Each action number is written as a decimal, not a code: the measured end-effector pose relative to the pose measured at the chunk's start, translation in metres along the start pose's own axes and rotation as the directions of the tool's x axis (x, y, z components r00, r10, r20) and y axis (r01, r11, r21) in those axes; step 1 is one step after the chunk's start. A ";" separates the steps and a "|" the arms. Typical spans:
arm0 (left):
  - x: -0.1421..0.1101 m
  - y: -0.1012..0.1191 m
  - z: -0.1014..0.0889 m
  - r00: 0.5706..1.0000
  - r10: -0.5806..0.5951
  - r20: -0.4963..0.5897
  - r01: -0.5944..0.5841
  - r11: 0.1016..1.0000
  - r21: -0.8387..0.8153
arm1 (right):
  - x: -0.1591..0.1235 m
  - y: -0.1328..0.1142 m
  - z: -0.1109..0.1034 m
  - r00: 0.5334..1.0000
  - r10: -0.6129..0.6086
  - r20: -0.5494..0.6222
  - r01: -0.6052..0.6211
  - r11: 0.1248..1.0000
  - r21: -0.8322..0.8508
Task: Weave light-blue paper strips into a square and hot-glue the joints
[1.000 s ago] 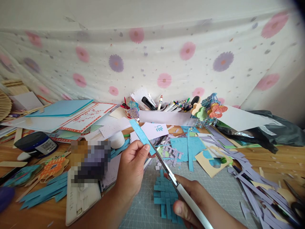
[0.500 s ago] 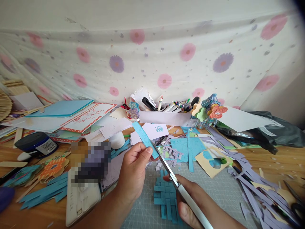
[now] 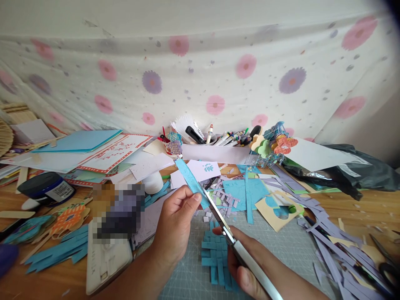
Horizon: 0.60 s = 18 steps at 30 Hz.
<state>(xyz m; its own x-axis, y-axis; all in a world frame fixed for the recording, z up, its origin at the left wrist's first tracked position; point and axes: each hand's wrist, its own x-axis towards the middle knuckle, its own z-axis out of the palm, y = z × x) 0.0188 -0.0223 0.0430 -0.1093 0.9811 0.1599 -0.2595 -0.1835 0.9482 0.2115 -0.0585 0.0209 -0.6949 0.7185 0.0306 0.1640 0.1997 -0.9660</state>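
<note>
My left hand (image 3: 179, 218) pinches a blue paper strip (image 3: 189, 177) between thumb and fingers, its far end pointing up and away. My right hand (image 3: 246, 262) grips metal scissors (image 3: 226, 231), seen nearly edge-on, with silver handles running down to the right. Their blades lie along the strip's right edge, close to my left thumb; how far they are parted I cannot tell. Below them, a woven mat of blue paper strips (image 3: 215, 260) rests on the grey cutting mat (image 3: 184, 275), partly covered by my right hand.
Blue strips (image 3: 61, 250) and a white box-like object (image 3: 108, 266) lie left, near a dark jar (image 3: 46, 189). Purple strips (image 3: 337, 258) and dark-handled scissors (image 3: 389, 266) are at right. Behind stand a white pen holder (image 3: 215, 153) and paper flowers (image 3: 284, 143).
The view has shifted slightly. Both hands keep nearly the same pose, with the scissors still against the blue strip; the right hand appears marginally lower.
</note>
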 end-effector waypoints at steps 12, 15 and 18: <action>-0.001 -0.002 0.000 1.000 0.007 -0.010 -0.007 1.000 0.024 | 0.004 -0.012 0.003 0.998 -0.024 -0.053 0.022 0.999 -0.032; -0.001 -0.002 0.000 0.999 -0.013 -0.045 0.015 1.000 0.025 | 0.004 -0.011 0.004 0.997 -0.049 -0.060 0.045 0.997 -0.055; -0.001 -0.002 0.000 0.999 -0.012 -0.053 0.013 1.000 0.025 | 0.004 -0.009 0.006 0.994 -0.053 -0.096 0.044 0.994 -0.097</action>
<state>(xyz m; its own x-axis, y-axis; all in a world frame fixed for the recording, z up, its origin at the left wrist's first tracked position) 0.0195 -0.0233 0.0413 -0.1574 0.9784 0.1340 -0.2367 -0.1691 0.9568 0.2030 -0.0609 0.0284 -0.6324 0.7673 0.1060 0.2008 0.2945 -0.9343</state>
